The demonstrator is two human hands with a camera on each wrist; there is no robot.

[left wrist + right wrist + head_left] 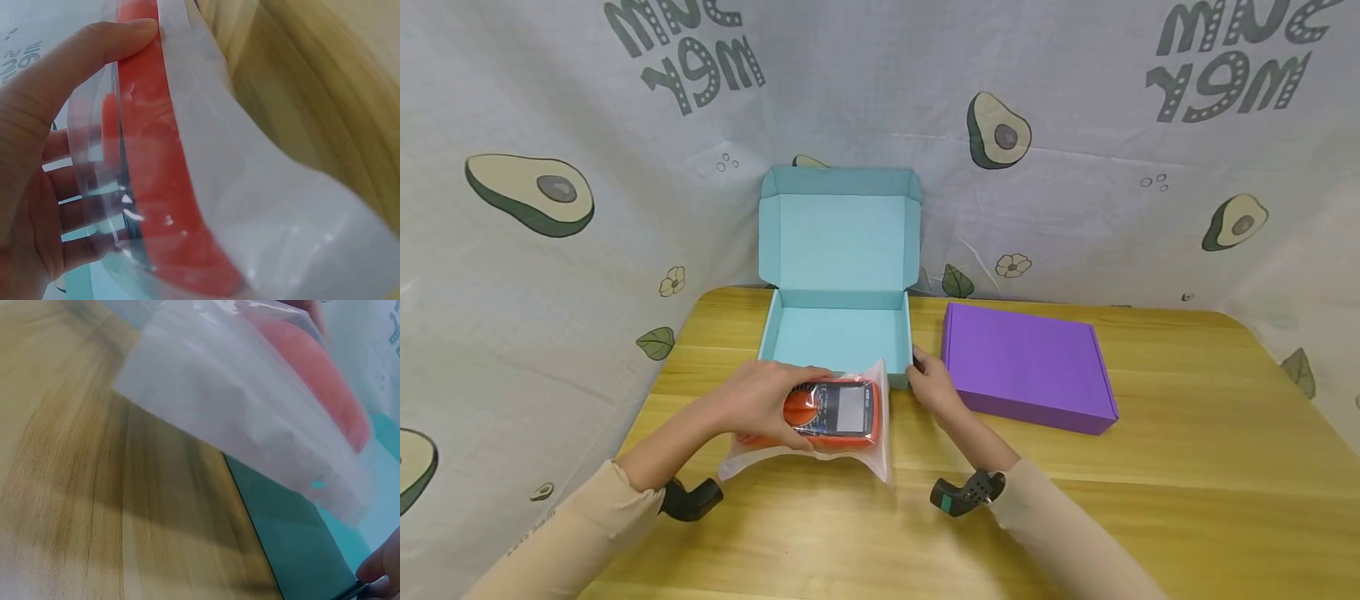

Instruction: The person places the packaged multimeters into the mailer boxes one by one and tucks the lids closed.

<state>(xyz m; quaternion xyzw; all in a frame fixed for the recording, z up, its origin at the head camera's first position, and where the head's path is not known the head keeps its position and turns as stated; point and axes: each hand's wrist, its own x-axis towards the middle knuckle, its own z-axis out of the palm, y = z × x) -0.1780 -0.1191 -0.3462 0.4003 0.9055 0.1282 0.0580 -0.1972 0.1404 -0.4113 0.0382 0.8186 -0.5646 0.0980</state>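
Observation:
My left hand (767,402) holds an orange and black digital multimeter (852,410) sealed in a clear plastic bag (878,458). In the left wrist view the thumb lies along the meter's red side (150,137), with the fingers on its face. The multimeter is raised at the front edge of an open teal box (842,333), its lid standing upright behind. At that box's front right corner, my right hand (934,385) grips the wall with thumb and fingers. The right wrist view shows the bag overlapping the box's front wall (287,531).
A closed purple box (1026,362) lies to the right of the teal one. Both rest on a wooden table (1187,500). Behind it hangs a white cloth (865,75) printed with avocados. Black wrist cameras (962,493) sit by the sleeves.

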